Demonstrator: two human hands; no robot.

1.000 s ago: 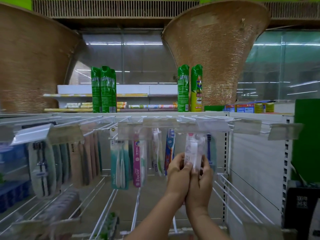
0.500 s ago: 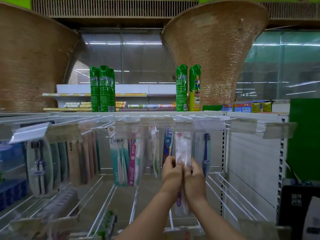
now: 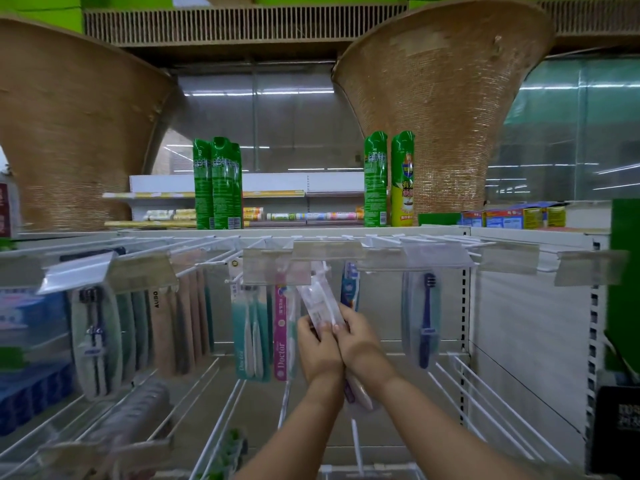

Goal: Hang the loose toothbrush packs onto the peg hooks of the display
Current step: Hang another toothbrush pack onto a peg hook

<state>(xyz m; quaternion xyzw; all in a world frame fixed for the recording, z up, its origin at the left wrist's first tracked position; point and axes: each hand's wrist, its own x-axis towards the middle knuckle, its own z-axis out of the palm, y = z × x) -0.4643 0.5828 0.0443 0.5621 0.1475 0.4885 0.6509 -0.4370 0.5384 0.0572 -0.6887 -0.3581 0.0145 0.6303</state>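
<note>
A clear toothbrush pack [image 3: 320, 301] with a white brush is tilted left, its top under the clear label holder [image 3: 327, 250] of a white peg hook. My left hand [image 3: 317, 344] and my right hand [image 3: 358, 336] both grip its middle, side by side; the pack's lower end shows below my right wrist. Whether its hole is on the peg is hidden. Hung packs flank it: a pink pack [image 3: 282, 334] and a teal pack [image 3: 249, 330] to the left, a blue pack [image 3: 349, 284] just behind, a dark blue brush pack [image 3: 424, 318] to the right.
White peg hooks [image 3: 446, 242] without stock run along the top right. Brown and dark packs [image 3: 173, 323] fill hooks on the left. Lower wire pegs [image 3: 491, 400] jut forward below my arms. Green spray cans [image 3: 216, 183] stand on the top shelf.
Both hands have shifted left and the pack has gone from upright to tilted, its top now under a peg's label holder further left.
</note>
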